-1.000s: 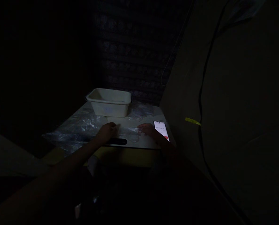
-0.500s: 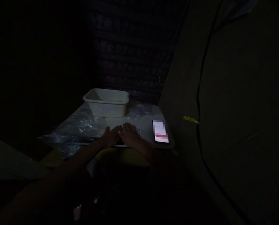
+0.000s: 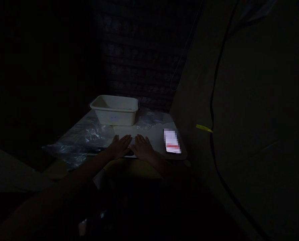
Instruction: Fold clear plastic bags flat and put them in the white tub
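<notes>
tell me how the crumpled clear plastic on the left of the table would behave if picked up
The clear plastic is probably floppy: it lies in loose creases and droops over the near edge of the table. It looks thin and see-through, so likely light for its spread. Its shiny surface suggests it may be slippery.

No legible text. Phone [image 3: 171,140] on right: screen pixelated, only a red band shows. Tub [image 3: 114,117], far: faint bluish mark on near side, unreadable. Yellow tag [image 3: 204,128] on right-hand cable [image 3: 212,107]: too dim to read.
</notes>
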